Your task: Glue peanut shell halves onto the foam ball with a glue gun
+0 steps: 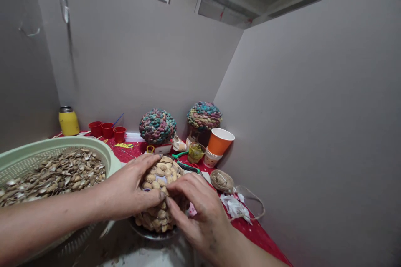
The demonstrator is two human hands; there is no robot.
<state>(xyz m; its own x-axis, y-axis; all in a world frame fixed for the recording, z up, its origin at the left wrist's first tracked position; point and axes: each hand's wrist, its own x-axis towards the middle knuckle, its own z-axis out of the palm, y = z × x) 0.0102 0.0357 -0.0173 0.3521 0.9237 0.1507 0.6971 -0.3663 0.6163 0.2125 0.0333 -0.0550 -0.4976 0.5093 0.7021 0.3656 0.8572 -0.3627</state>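
Head cam view: both hands are on a dome-shaped thing covered in peanut shells (159, 194), sitting low in the middle of the red table (250, 227), on what looks like a dark dish, though I can't really tell. The left hand (131, 192) is wrapped around its left side, fingers curled and gripping it steady. The right hand (196, 206) comes in from the front right, fingertips (169, 204) pressing a shell on the dome's face — more pinching than holding.

Progress-wise, I'd say it's well along: most of the dome is shelled, but a pale bare patch (160, 180) shows near the top between the hands, so there are gaps left. The back side is hidden.

Plenty of supply — a green basket (103, 152) of loose shells sits just to the left. Behind are two painted domes (157, 125), which look like finished ones, plus red cups (107, 129) and an orange cup (220, 141).
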